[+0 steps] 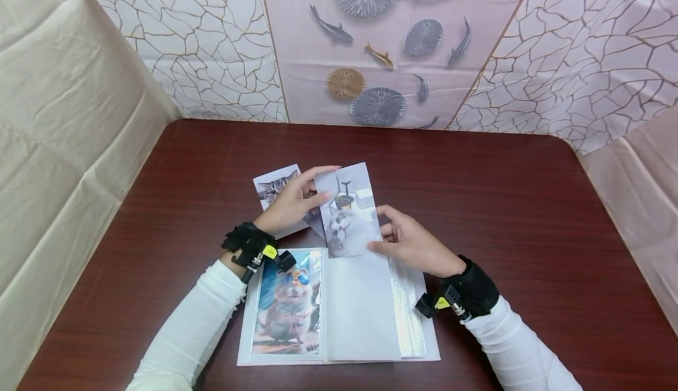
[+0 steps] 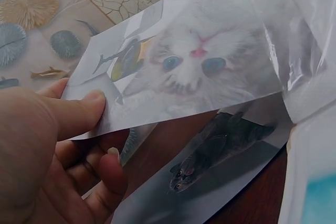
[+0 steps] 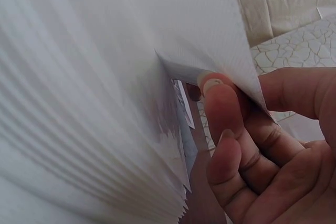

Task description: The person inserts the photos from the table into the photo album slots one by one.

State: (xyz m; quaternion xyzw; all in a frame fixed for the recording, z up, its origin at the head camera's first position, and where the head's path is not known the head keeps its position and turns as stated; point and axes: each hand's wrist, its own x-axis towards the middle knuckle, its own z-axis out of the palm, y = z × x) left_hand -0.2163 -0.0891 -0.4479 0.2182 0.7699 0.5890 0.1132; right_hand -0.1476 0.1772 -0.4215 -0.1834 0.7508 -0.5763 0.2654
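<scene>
An open photo album (image 1: 362,314) lies before me, a picture of a furry animal in sunglasses (image 1: 288,317) filling its left page. My left hand (image 1: 293,199) pinches the upper left edge of a white kitten photo (image 1: 344,226), thumb on the front. The photo's lower end sits inside the clear sleeve (image 2: 286,45) of the album page. My right hand (image 1: 415,241) grips the upper right corner of that page, and its fingers (image 3: 223,106) curl behind the white sheet (image 3: 210,19) in the right wrist view.
A tabby cat photo (image 1: 272,185) lies beyond the album, partly under my left hand. Below the kitten photo, a dark grey cat photo (image 2: 215,150) shows in the left wrist view. The brown table (image 1: 503,191) meets a patterned cloth (image 1: 312,96) at the back.
</scene>
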